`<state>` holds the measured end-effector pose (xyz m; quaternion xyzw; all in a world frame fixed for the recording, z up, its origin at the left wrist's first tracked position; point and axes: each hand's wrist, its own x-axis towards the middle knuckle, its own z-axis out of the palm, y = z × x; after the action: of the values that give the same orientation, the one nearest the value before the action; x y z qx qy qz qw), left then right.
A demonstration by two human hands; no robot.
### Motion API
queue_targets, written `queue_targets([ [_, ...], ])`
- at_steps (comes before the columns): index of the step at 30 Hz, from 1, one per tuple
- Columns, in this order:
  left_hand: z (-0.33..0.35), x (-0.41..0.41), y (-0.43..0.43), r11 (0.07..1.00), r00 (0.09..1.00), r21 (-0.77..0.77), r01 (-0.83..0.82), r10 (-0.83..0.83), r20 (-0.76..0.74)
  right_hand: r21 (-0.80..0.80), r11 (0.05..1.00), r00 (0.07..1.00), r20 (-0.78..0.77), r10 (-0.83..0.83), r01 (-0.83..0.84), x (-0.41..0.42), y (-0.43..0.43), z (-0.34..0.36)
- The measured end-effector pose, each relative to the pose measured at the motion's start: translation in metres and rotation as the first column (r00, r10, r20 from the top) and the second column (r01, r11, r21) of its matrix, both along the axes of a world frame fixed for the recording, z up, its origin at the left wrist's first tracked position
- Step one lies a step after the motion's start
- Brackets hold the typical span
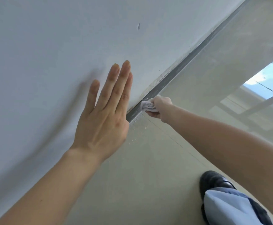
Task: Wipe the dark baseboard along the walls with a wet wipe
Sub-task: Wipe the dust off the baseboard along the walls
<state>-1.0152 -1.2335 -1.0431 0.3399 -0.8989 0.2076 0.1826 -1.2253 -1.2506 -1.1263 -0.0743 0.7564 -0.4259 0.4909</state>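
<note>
Item: wet wipe (146, 106), white, bunched. Loc: pressed to dark baseboard (173, 73) at wall/floor join, mid-run.
R hand (161, 107): fingers curled round the wipe, holding it vs. the strip.
L hand (103, 114): flat, fingers straight and together, against wall (51, 46); holds nothing.
Handling (est.): wipe light, soft, limp, damp; prob. slips or unfolds if held loosely, so grip the wad, not a corner. Baseboard rigid, fixed; narrow face, takes firm pressure.
Nearby: white specks on floor (148, 159) below strip; black shoe (213, 182).
</note>
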Motion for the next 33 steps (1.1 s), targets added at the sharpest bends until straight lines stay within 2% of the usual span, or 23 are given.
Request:
queue_targets([
  [3, -0.006, -0.035, -0.010, 1.000, 1.000, 0.006, -0.008, 0.008, -0.017, 0.117, 0.986, 0.993, 0.044, 0.114, -0.118, 0.002, 0.012, -0.002],
  [7, -0.016, -0.070, -0.019, 0.999, 0.999, -0.020, -0.044, 0.044, 0.005, 0.119, 0.956, 0.956, 0.159, 0.248, -0.268, 0.014, 0.020, -0.024],
  [12, -0.022, -0.076, -0.035, 0.977, 0.969, -0.143, -0.158, 0.181, 0.165, 0.093, 0.968, 0.870, 0.466, 0.165, -0.234, 0.040, 0.022, -0.051],
  [14, -0.024, -0.072, -0.037, 0.964, 0.946, -0.207, -0.167, 0.216, 0.241, 0.077, 0.975, 0.831, 0.540, 0.136, -0.210, 0.047, 0.017, -0.053],
  [17, -0.026, -0.075, -0.037, 0.938, 0.914, -0.291, -0.189, 0.277, 0.297, 0.041, 0.984, 0.823, 0.555, 0.123, -0.175, 0.042, 0.005, -0.053],
  [23, -0.029, -0.082, -0.039, 0.907, 0.892, -0.340, -0.250, 0.352, 0.283, 0.104, 0.994, 0.867, 0.492, -0.077, 0.029, -0.021, -0.020, -0.057],
  [29, -0.036, -0.088, -0.040, 0.883, 0.886, -0.360, -0.301, 0.399, 0.237, 0.078, 0.954, 0.840, 0.458, -0.291, 0.288, -0.067, -0.017, -0.051],
  [31, -0.037, -0.088, -0.041, 0.872, 0.880, -0.387, -0.300, 0.409, 0.241, 0.103, 0.949, 0.839, 0.446, -0.312, 0.299, -0.055, -0.008, -0.053],
  [33, -0.038, -0.088, -0.041, 0.866, 0.877, -0.401, -0.299, 0.415, 0.244, 0.143, 0.973, 0.833, 0.503, -0.229, 0.181, -0.029, 0.005, -0.057],
])
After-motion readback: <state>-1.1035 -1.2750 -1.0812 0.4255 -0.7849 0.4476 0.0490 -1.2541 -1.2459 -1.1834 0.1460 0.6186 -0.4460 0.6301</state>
